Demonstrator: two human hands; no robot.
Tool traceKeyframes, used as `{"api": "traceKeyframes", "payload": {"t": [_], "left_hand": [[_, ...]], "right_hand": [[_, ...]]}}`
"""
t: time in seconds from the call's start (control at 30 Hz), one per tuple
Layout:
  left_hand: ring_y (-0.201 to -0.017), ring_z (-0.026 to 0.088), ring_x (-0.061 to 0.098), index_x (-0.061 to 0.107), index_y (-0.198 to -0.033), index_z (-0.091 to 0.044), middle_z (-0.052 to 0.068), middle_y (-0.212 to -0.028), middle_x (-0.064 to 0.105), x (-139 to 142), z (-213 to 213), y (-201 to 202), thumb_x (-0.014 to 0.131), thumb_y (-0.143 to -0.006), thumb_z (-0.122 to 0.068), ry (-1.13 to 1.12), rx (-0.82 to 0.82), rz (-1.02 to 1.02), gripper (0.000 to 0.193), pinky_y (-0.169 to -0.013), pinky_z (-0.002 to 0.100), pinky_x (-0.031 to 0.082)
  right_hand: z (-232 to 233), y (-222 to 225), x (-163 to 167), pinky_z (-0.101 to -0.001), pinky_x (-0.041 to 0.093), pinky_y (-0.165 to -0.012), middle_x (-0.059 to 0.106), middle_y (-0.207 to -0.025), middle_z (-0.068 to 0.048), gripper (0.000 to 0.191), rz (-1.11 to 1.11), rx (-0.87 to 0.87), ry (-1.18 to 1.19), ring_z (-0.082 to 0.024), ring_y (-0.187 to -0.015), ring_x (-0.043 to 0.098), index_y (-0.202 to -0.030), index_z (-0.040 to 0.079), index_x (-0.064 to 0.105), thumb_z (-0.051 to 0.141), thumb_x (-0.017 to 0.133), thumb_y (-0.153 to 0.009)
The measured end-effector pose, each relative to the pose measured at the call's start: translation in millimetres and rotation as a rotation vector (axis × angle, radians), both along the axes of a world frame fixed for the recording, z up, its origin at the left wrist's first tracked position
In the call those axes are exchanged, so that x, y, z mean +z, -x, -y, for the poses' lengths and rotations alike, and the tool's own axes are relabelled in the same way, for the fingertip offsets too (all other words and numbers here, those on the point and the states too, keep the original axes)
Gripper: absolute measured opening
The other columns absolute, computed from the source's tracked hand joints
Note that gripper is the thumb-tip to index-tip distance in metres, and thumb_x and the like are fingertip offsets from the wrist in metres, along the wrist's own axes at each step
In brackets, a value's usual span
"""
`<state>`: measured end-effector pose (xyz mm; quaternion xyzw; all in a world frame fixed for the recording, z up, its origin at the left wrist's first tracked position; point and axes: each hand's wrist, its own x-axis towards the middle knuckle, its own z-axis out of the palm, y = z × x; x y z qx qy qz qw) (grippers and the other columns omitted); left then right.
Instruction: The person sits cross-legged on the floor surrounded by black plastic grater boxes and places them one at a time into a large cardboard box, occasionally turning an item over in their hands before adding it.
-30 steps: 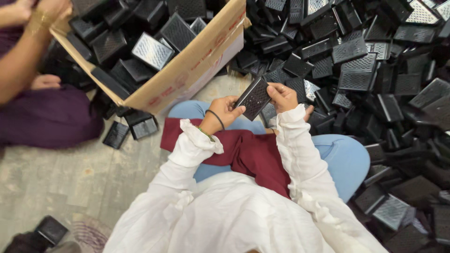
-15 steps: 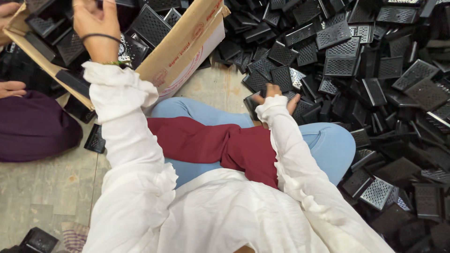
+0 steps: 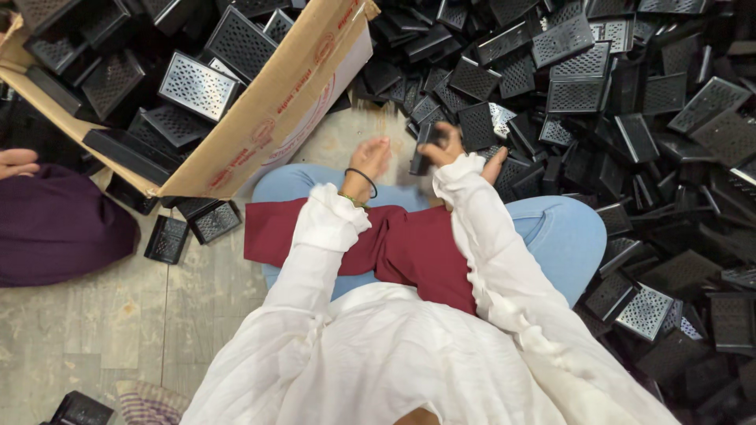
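Note:
My right hand (image 3: 457, 153) grips a small black perforated tray (image 3: 426, 146), holding it upright just in front of my knees. My left hand (image 3: 370, 157), with a dark band on the wrist, hangs empty right beside it, fingers loosely curled, a little left of the tray. Both hands are above my lap, which is covered by a maroon cloth (image 3: 409, 244) over blue trousers. A big heap of the same black trays (image 3: 598, 102) lies straight ahead and to the right.
A tilted cardboard box (image 3: 268, 126) filled with black trays stands at the upper left. Another person in purple clothing (image 3: 55, 224) sits at the left, a hand (image 3: 17, 163) showing. Loose trays (image 3: 189, 228) lie on the pale floor beside the box.
My left hand has come back from up over the cardboard box down to my lap. My right hand has lifted a black tray from the heap's edge.

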<state>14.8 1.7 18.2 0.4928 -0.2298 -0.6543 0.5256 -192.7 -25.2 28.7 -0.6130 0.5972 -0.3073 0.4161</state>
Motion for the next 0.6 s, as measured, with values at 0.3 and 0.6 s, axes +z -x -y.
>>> {"api": "traceKeyframes", "payload": {"t": [0.3,0.6], "left_hand": [[-0.126,0.035,0.063,0.053,-0.142,0.005,0.021,-0.139,0.062,-33,3,-14,0.066,-0.088,-0.008,0.071,-0.269,-0.582,0.056,-0.108,0.049,0.054],[-0.108,0.034,0.069,0.048,-0.143,-0.014,0.019,-0.119,0.069,34,-7,-27,0.063,-0.089,-0.028,0.236,0.02,-0.951,0.058,-0.095,0.053,0.058]], "right_hand": [[3,-20,-27,-0.0388,0.056,-0.104,0.069,-0.13,-0.014,0.029,-0.019,0.16,0.464,-0.034,-0.117,0.07,-0.132,0.009,0.06,0.019,0.067,-0.105],[30,1,-29,-0.0472,0.047,-0.093,0.057,-0.124,-0.022,0.05,-0.803,0.05,0.362,-0.042,-0.117,0.053,-0.122,0.002,0.059,0.018,0.076,-0.078]]}}
